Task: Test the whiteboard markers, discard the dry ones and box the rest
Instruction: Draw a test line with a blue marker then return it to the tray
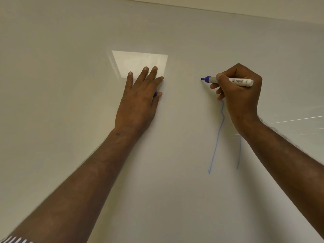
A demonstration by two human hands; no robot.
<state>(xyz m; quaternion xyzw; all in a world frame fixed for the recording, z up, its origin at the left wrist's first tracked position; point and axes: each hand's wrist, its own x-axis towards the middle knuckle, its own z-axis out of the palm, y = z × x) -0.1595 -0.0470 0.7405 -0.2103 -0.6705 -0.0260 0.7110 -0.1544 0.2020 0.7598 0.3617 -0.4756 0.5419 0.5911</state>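
Testing step underway: the right hand (240, 92) is gripping a blue marker (229, 81), fingers curled tight round the barrel, uncapped tip pointing left at the whiteboard (70, 85) just above two thin, pale blue lines (216, 146), while the left hand (140, 99) is pressing flat with fingers straight, thumb pinning what looks like the blue cap (155, 93) underneath. Ink looks faint, so the next move is probably judging dry or usable, then recapping; the board is glossy and smooth, reflecting a ceiling light (140, 62), and the marker is a slim white-grey cylinder with a barcode label.
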